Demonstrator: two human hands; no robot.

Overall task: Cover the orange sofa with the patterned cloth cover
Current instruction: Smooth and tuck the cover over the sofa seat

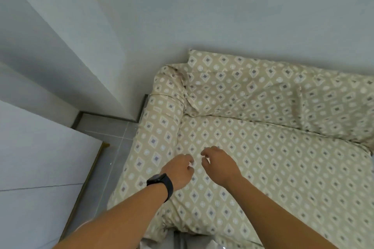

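The beige patterned cloth cover (273,157), printed with grey diamonds and white circles, lies over the sofa's seat, backrest and left armrest; no orange shows. My left hand (180,170), a black watch on its wrist, hovers over the seat near the armrest with fingers loosely curled and nothing in them. My right hand (218,164) is close beside it, fingers likewise loosely curled, holding nothing. Whether the fingertips touch the cloth is unclear. The cloth is creased at the back left corner.
A white wall (182,16) runs behind the sofa, with a jutting white wall corner (60,56) to the left. Grey floor tiles (109,147) lie beside the armrest. A white panel with a wooden edge (40,168) stands at the left.
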